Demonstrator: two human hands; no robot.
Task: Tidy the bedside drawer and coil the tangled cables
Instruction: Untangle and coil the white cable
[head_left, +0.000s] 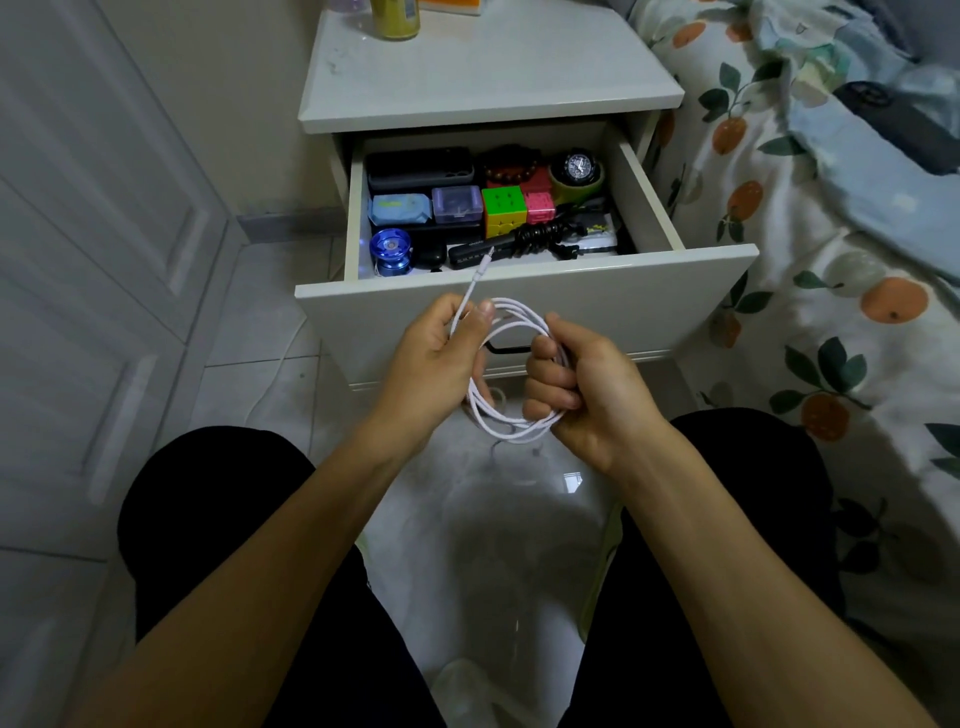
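A white cable (511, 364) hangs in several loose loops between the 2 hands, in front of the open drawer (519, 306) of the bedside table (488, 78). The left hand (441, 348) pinches the strand near its free end between thumb and fingers, and the plug (484, 258) sticks up past the drawer front. The right hand (576, 384) is curled round the bundled loops on the other side, holding them together. The cable looks thin, light and limp, so the loops will likely sag and spring apart unless they are clamped where they cross; the best hold seems to be the bunched side under the right hand, with the loose tail wound round it. The smooth jacket may slip through a light pinch. Inside the drawer lie a puzzle cube (503, 210), a blue yo-yo (390, 251), a watch (576, 169) and a black coiled cord (540, 236).
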